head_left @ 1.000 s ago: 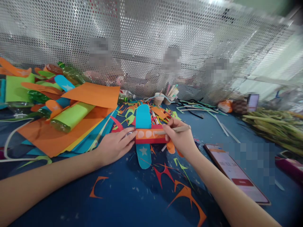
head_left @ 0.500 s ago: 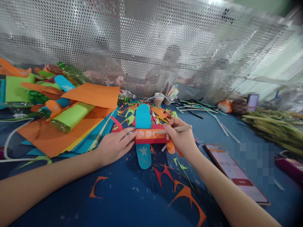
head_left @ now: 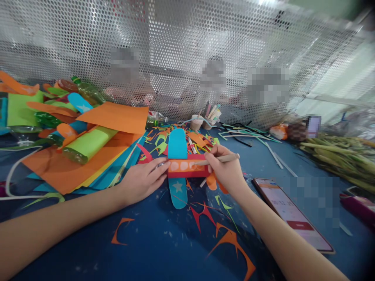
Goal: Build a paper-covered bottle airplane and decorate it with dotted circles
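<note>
A paper plane model lies on the blue table (head_left: 164,246): a teal strip with a white star (head_left: 177,164) crossed by an orange and red band with pale circles (head_left: 187,168). My left hand (head_left: 143,180) rests flat, fingers stretched, fingertips pressing the band's left end. My right hand (head_left: 224,169) is closed around a thin wooden pencil (head_left: 222,158), its tip on the band's right part.
Orange, green and teal paper sheets (head_left: 96,144) and plastic bottles lie at the left. Paper offcuts (head_left: 222,230) litter the front. A phone (head_left: 293,214) lies at the right, green stalks (head_left: 340,156) beyond it. A perforated metal screen (head_left: 187,58) stands behind, cups of sticks (head_left: 205,119) before it.
My right hand and the pencil have shifted slightly to the right along the band. The left hand has stayed in place.
</note>
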A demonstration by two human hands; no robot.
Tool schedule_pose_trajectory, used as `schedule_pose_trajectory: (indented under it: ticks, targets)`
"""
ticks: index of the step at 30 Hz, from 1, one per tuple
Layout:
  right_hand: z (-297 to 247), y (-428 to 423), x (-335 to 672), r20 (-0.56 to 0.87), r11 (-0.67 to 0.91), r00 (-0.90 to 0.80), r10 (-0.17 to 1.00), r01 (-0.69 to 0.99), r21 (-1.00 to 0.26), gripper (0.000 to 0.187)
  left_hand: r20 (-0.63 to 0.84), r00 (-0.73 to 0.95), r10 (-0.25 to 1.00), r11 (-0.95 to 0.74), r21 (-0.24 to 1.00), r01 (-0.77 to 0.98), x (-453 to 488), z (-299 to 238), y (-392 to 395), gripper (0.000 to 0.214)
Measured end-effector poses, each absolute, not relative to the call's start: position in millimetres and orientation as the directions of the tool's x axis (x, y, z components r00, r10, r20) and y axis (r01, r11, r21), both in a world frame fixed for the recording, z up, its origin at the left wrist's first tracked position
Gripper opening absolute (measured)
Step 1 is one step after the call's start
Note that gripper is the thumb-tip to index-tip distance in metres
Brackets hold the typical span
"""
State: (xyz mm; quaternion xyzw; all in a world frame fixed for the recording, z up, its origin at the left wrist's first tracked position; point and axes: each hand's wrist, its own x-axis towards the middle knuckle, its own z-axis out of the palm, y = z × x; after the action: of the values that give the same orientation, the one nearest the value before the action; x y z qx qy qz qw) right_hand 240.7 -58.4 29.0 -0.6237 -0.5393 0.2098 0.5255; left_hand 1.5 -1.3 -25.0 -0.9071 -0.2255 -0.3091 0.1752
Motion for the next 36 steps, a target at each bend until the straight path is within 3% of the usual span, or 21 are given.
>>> schedule_pose_trajectory:
  ticks: [36]
  targets:
    - [29.9,-58.6,242.4,0.309,0.117,0.33,0.892,0.492,-0.863,0.02,0.632,0.712,0.307,-0.838,-0.176,0.517,2.4,-25.7,-0.9,0.03]
